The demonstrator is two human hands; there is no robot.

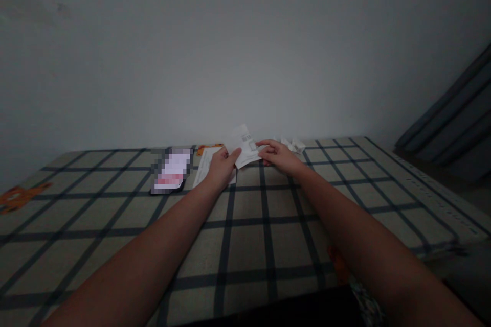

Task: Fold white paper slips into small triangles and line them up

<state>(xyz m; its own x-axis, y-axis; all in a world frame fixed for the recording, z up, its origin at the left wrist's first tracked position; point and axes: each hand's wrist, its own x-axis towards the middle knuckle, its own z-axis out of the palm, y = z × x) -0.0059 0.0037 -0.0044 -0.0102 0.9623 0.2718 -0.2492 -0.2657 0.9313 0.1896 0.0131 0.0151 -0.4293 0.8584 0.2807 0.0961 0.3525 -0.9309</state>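
Observation:
Between my two hands is a white printed paper slip, raised a little above the table and tilted. My left hand pinches its left edge, thumb on top. On the other side, my right hand grips the right edge between thumb and fingers. Behind my left hand lies a white printed sheet, partly covered by that hand. Several crumpled or folded white papers rest just beyond my right hand. The print on the slip is too small to read.
A phone with a lit, blurred screen lies left of the sheet. The table carries a checked cloth with orange figures. A plain wall rises behind it, and a dark curtain hangs at the right.

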